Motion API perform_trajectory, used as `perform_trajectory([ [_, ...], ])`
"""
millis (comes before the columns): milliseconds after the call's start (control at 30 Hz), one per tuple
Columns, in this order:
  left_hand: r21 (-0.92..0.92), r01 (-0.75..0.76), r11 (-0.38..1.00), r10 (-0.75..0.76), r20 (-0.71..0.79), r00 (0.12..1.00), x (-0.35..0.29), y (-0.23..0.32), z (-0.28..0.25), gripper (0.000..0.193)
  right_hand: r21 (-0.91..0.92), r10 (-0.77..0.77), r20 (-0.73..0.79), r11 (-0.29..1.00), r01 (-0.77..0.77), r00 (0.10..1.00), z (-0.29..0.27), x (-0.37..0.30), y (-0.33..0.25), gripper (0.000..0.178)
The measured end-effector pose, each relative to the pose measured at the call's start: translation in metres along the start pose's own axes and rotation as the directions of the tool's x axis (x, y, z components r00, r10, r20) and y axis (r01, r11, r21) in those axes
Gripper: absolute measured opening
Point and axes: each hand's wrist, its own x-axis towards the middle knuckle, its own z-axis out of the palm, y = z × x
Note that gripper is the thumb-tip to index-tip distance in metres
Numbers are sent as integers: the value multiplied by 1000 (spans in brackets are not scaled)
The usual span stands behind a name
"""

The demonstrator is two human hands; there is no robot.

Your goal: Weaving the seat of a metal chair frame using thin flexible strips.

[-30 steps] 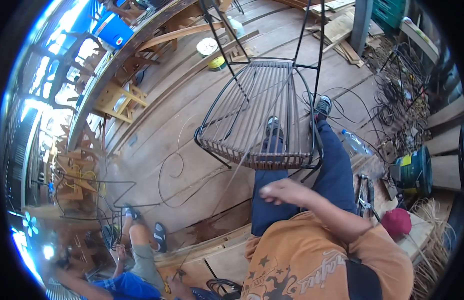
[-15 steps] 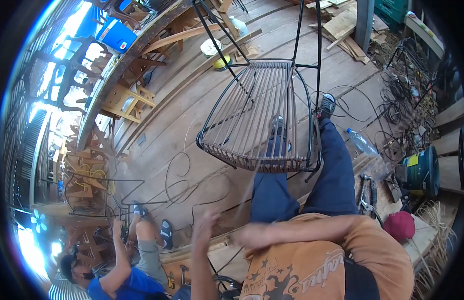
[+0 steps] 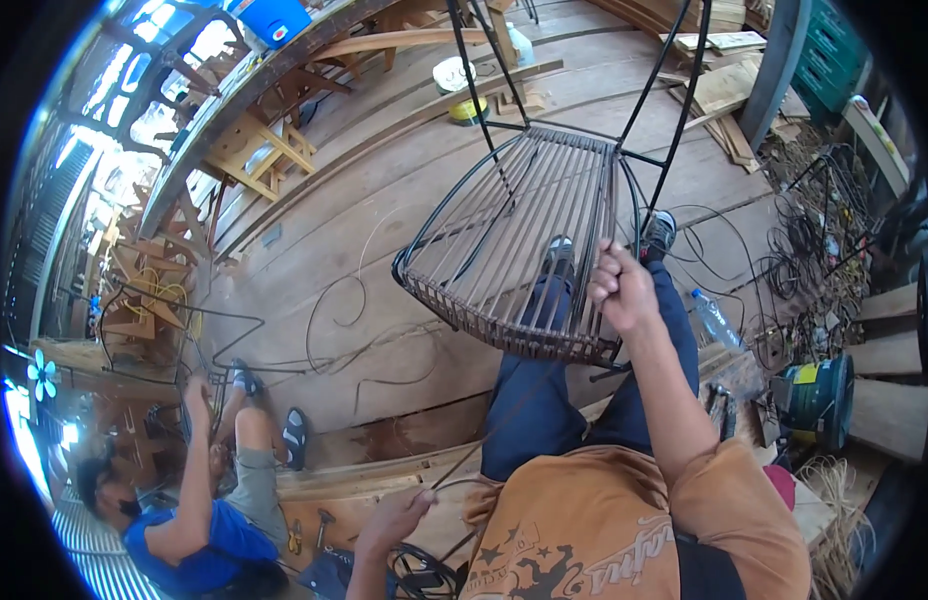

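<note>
A black metal chair frame [image 3: 656,160] stands before me, its seat strung with brown weaving strands [image 3: 534,220] that run lengthwise. My right hand [image 3: 621,287] is closed in a fist at the right side of the seat, gripping a strand there; its fingers partly cover what they hold. Down to the left, beside my shirt, my left hand [image 3: 399,518] pinches a loose brown strand [image 3: 492,435]. That strand slants up from its fingers toward the front rim of the seat. My legs extend under the chair.
At lower left a person in blue [image 3: 199,530] handles another metal frame [image 3: 249,335]. A hammer [image 3: 324,525] and pliers [image 3: 295,537] lie near them. To my right are a plastic bottle [image 3: 717,318], a dark green spool [image 3: 822,402] and tangled wire [image 3: 809,245]. Looped cord [image 3: 334,300] crosses the plank floor.
My right hand has gone from in front of my shirt up to the seat's right side and closed there. My left hand has dropped lower. The whole view has shifted slightly.
</note>
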Motion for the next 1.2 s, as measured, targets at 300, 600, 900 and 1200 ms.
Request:
perform_trajectory([
  [300,-198,-574,795,533,-224,816,110,141,-10,36,-365,-158,-191,928,79,969,39,-37,-2,13],
  [600,-671,-303,676,510,131,850,200,242,2,49,-953,45,-40,300,-52,998,0,-68,13,20],
  [900,-792,-59,607,290,152,945,264,307,23,21,-832,-416,-150,544,114,897,-56,42,-114,32],
  [1200,-226,-407,885,398,-87,913,269,294,49,26,-305,-83,-160,952,30,984,-91,200,-97,21],
])
